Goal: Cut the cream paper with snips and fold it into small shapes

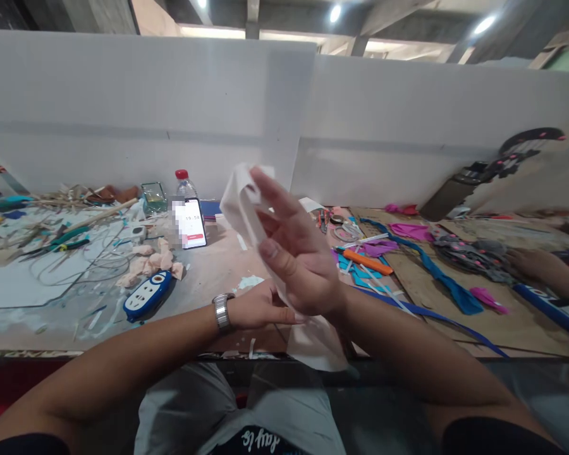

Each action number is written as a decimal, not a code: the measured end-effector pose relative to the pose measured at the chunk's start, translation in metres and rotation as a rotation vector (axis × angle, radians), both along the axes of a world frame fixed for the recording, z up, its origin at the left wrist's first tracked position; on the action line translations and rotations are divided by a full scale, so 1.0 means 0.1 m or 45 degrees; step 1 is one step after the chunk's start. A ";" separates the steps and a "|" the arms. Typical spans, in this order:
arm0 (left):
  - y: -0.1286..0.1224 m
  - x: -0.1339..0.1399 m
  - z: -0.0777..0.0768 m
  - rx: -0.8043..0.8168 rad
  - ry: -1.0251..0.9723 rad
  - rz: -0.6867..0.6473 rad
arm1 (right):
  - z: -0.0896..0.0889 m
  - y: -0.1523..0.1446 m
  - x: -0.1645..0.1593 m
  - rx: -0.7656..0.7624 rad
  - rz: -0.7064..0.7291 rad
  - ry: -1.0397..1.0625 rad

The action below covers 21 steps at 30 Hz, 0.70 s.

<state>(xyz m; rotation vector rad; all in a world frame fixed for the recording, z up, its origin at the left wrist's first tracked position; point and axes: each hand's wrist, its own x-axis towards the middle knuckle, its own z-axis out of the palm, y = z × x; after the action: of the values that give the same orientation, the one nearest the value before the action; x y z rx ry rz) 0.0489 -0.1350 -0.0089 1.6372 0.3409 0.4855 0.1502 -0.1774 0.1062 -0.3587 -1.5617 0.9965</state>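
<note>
A soft white strip (243, 205), which could be paper or cloth, is held up over the near edge of the table; its lower end (320, 347) hangs below my wrists. My right hand (308, 265) is raised with its fingers curved, the strip running between the fingertips and the thumb. Lower down, my left hand (260, 308), with a metal watch at the wrist, pinches the strip close under my right palm. Its fingers are partly hidden behind my right hand.
Left lie a blue-white power strip (148, 296), peach crumpled pieces (154, 260), pliers (61, 248) and a phone (193, 223) before a bottle (186, 186). Right are an orange cutter (367, 261), a blue strip (436, 272) and a tilted dark bottle (450, 193). Another person's hand (540, 268) is far right.
</note>
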 end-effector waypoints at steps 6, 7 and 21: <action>-0.08 -0.19 0.00 -0.181 -0.115 -0.171 | 0.19 -0.01 -0.01 0.073 -0.169 0.320; -0.11 -0.24 -0.01 -0.170 -0.089 -0.185 | 0.21 0.00 0.01 0.045 -0.218 0.333; -0.12 -2.10 0.33 -0.150 0.351 1.063 | -0.69 0.51 1.03 -0.437 -0.602 0.227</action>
<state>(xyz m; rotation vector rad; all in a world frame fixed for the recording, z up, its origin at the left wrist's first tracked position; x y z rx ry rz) -0.1614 -0.1467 0.0239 1.3942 1.2572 0.8363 0.2532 -0.1267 0.0375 -0.8144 -1.0717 0.8890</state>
